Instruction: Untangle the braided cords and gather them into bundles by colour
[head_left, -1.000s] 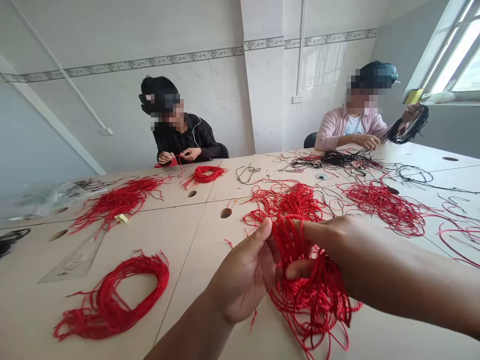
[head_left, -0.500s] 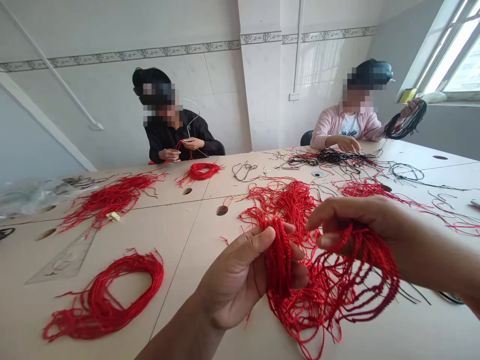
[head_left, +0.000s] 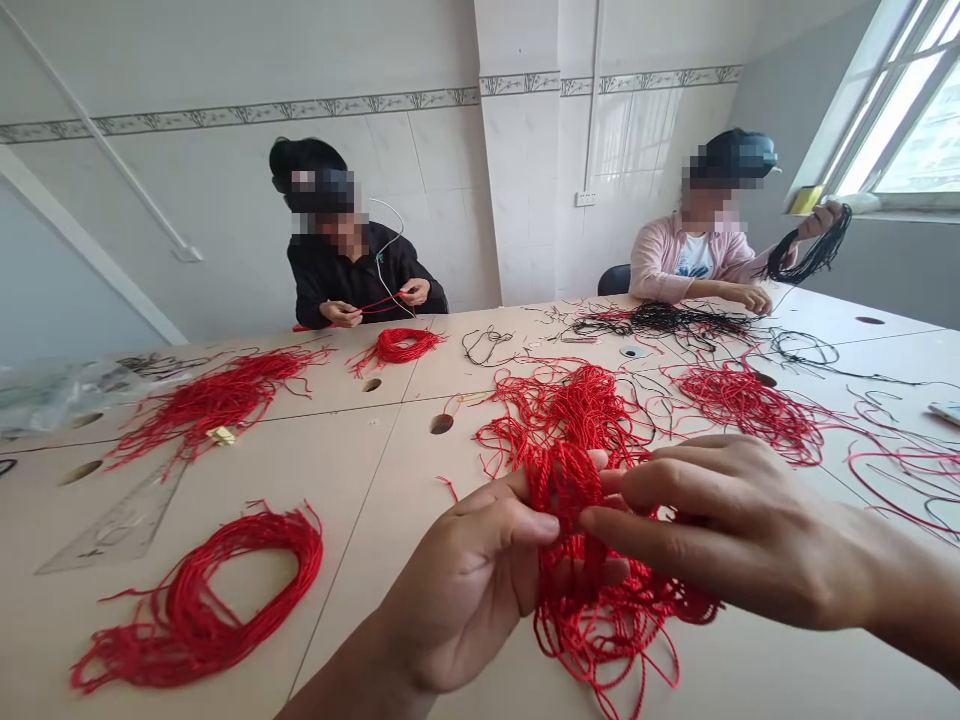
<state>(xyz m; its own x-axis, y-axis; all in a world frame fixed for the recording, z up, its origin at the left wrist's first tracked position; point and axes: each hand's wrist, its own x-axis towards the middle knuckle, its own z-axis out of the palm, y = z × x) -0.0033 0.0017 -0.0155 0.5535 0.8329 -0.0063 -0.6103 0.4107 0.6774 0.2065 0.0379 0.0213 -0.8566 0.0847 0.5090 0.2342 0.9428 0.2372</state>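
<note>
My left hand (head_left: 469, 565) is wrapped around a bundle of twisted red cords (head_left: 564, 485), with the thumb laid across its near side. From the right, my right hand (head_left: 750, 535) reaches over the same bundle; its thumb and forefinger close on the cords beside the left fingers. Part of the looped bundle passes beneath the right palm, where the hand hides it. Below and behind both hands, more loose red cord (head_left: 592, 400) lies heaped on the table (head_left: 390, 560).
A coil of red cord (head_left: 300, 560) lies at the left, near a clear set square (head_left: 112, 530). Farther back are a red cord pile (head_left: 217, 400) and black cords (head_left: 667, 318). Two people sit opposite, one handling red cord, the other holding a black cord bundle (head_left: 814, 245).
My right hand has moved left and turned palm down, bringing its end of the red cords against the left hand. The person opposite at left has drawn a red cord out straight.
</note>
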